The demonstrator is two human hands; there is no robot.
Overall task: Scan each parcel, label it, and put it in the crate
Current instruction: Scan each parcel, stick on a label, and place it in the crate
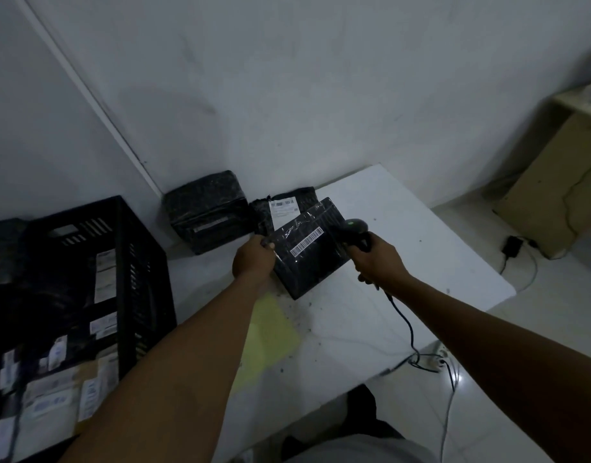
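My left hand (253,259) grips the left edge of a black wrapped parcel (307,262) that carries a white barcode strip on its top face, tilted up over the white table (404,262). My right hand (376,259) holds a black corded barcode scanner (352,230), its head right at the parcel's right side with a green light on top. Behind it lies a second black parcel (287,208) with a white label, and a third black parcel (207,212) sits by the wall. A black plastic crate (133,262) stands at left, holding several labelled parcels.
A yellow sheet (270,332) lies on the table near my left forearm. The scanner cable (411,332) runs off the table's front edge to the tiled floor. A cardboard box (554,195) and a small black adapter (513,245) sit at right.
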